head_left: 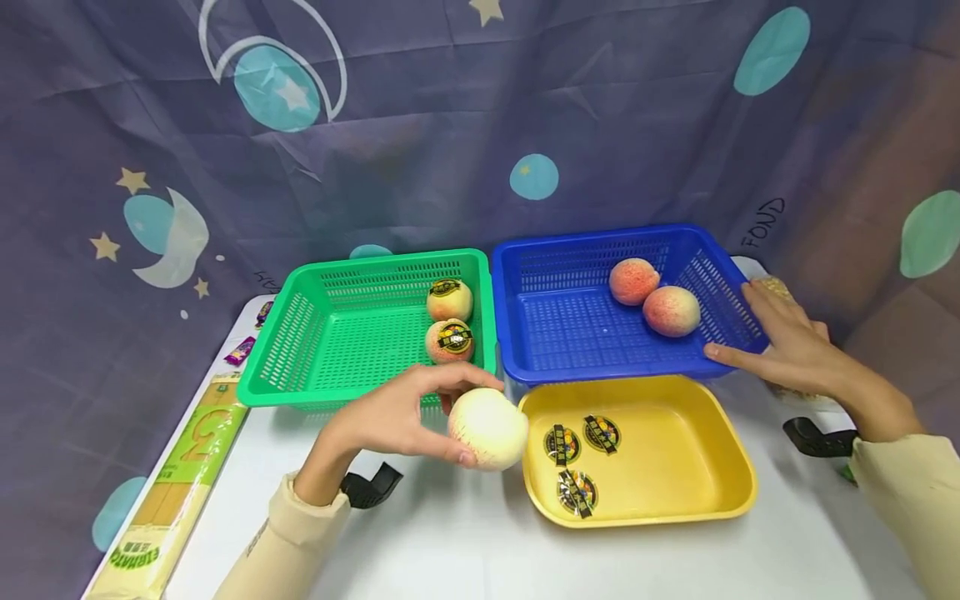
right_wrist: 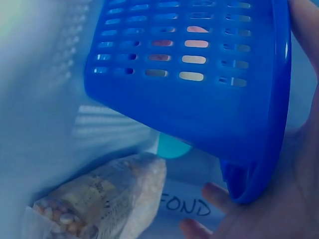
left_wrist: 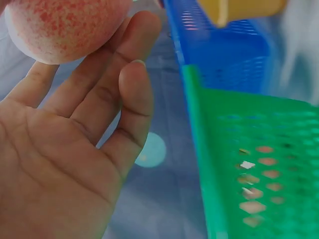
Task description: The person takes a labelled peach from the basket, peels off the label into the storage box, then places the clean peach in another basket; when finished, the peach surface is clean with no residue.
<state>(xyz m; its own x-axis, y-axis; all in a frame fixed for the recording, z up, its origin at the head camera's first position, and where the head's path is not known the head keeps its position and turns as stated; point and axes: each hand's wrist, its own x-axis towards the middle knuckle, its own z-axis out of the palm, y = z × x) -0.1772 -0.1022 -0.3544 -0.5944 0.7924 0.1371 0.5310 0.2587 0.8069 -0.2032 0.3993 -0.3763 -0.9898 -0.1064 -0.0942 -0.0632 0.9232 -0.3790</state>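
My left hand (head_left: 408, 417) holds a pale peach (head_left: 489, 429) between thumb and fingers, in front of the green basket (head_left: 367, 392) and beside the yellow tray's left end. The peach's other side looks red-speckled in the left wrist view. My right hand (head_left: 795, 342) rests at the right end of the blue basket (head_left: 600, 371), its thumb and index finger reaching over the rim. Inside that basket are two reddish peaches, one (head_left: 633, 281) behind the other (head_left: 671, 312). The green basket contains two peaches (head_left: 450, 300) bearing black-and-gold stickers (head_left: 455, 337).
Three round stickers (head_left: 577, 493) lie in the yellow tray (head_left: 675, 512). A clear bag (right_wrist: 99, 199) is beside the blue basket, near a paper marked FOND (right_wrist: 184, 205). On the left are a long pasta packet (head_left: 180, 467) and small purple-wrapped sweets (head_left: 240, 351).
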